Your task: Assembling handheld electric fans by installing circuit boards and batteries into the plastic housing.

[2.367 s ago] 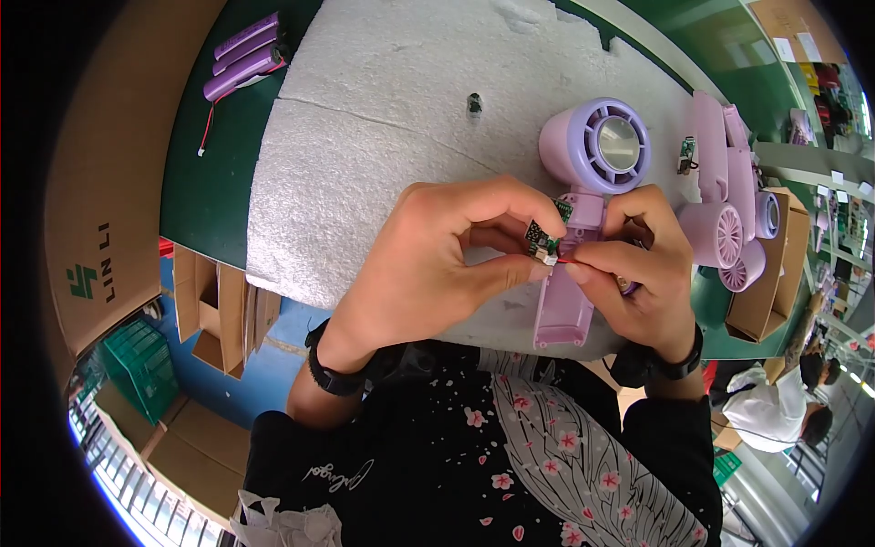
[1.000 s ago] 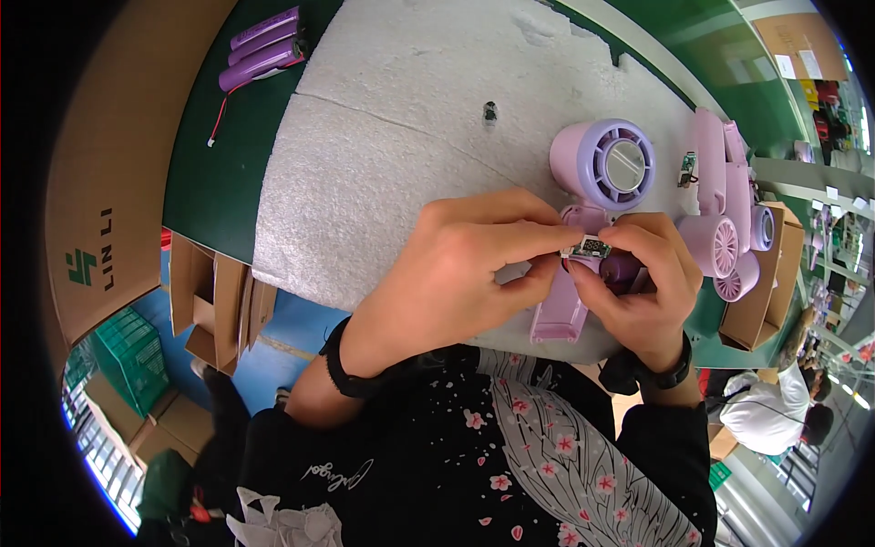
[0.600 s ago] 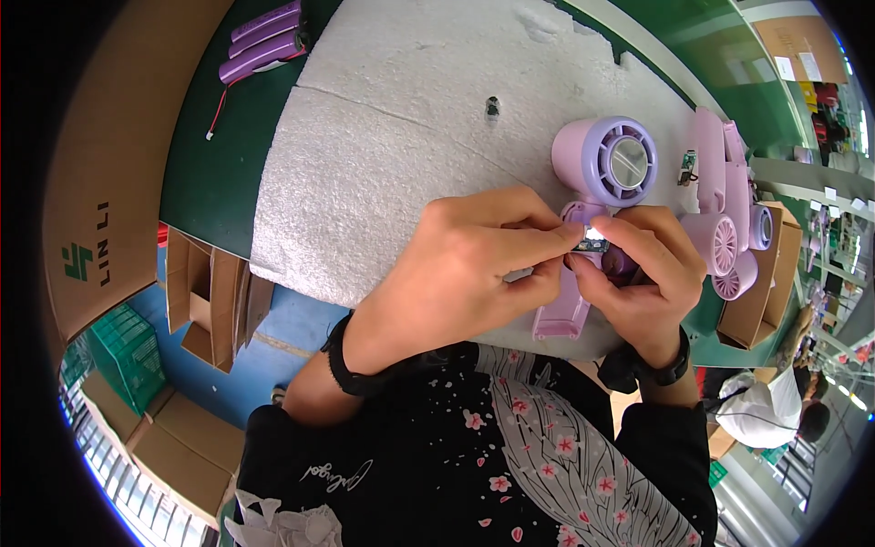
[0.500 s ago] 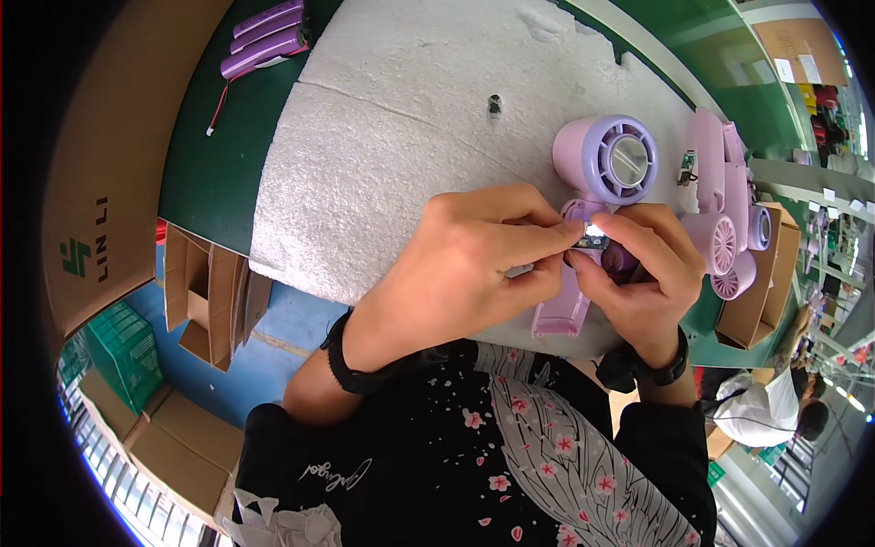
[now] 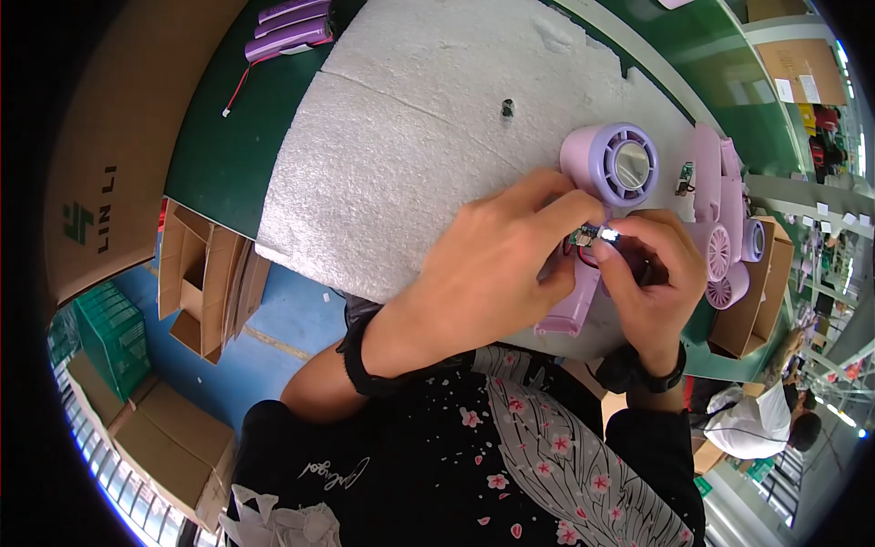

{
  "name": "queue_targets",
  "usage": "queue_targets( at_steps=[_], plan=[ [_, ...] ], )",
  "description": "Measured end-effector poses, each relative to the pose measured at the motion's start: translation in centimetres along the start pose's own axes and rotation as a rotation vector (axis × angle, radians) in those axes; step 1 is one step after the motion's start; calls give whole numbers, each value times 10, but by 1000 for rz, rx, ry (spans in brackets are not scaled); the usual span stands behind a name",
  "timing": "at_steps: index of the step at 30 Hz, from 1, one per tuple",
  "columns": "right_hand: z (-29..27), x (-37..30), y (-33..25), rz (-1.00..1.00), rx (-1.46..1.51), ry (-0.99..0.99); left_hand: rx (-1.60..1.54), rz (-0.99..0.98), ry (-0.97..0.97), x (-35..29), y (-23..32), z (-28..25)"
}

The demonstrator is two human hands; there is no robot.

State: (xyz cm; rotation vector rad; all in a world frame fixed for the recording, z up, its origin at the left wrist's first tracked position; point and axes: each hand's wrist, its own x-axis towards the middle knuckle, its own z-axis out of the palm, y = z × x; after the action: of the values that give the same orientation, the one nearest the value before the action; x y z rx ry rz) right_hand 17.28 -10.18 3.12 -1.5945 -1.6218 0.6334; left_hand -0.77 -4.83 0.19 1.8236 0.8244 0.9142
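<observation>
A small circuit board (image 5: 583, 236) with a bright white light at one end is between my hands, above the pink handle of a handheld fan. My right hand (image 5: 658, 273) pinches its lit end between thumb and index finger. At its other end, my left hand (image 5: 515, 255) has curled fingers, the index fingertip close to the board; what they grip is partly hidden. The fan head (image 5: 629, 166), pink with a lavender ring and silvery centre, lies just beyond my hands. An open pink handle shell (image 5: 570, 312) shows below them. A red wire runs near the board.
A white foam sheet (image 5: 392, 137) covers the green bench. Purple battery cells (image 5: 290, 36) with a red lead lie far left. Several pink fan parts (image 5: 715, 201) and another circuit board (image 5: 684, 179) are at the right, beside a cardboard box (image 5: 756, 301). A large carton (image 5: 109, 146) stands left.
The board has turned, so more of its components and the white light show. My left fingers have shifted from pinching it to curling beside it. The view has shifted slightly.
</observation>
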Motion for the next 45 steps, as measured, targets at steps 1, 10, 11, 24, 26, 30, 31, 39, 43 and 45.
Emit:
queue_targets(
  at_steps=[1, 10, 11, 24, 26, 30, 31, 39, 43, 45],
  plan=[
    [-1, 0, 1, -25, -28, 4, 23, -1, -12, 0, 0, 1],
    [-9, 3, -5, -148, -177, -66, -100, -22, -104, 7, 0, -10],
    [-8, 3, -6, -164, -203, -54, -94, -36, -112, 7, 0, -10],
    [1, 4, -3, -342, -347, 22, -164, -84, -127, 8, 4, -15],
    [2, 4, -3, -353, -377, 35, -213, -70, -146, 10, 3, -17],
    [11, 3, 2, -237, -228, 5, -228, -37, -94, 6, -5, -14],
    [12, 5, 0, -211, -197, 3, -151, -37, -101, 9, -1, -21],
    [18, 11, -1, -76, -109, -131, 70, -33, -212, 8, -3, -43],
    [0, 4, -1, -235, -269, -122, 54, -34, -208, 4, -5, -44],
    [-9, -5, 1, -295, -336, -99, 51, -42, -223, 4, -6, -45]
  ],
)
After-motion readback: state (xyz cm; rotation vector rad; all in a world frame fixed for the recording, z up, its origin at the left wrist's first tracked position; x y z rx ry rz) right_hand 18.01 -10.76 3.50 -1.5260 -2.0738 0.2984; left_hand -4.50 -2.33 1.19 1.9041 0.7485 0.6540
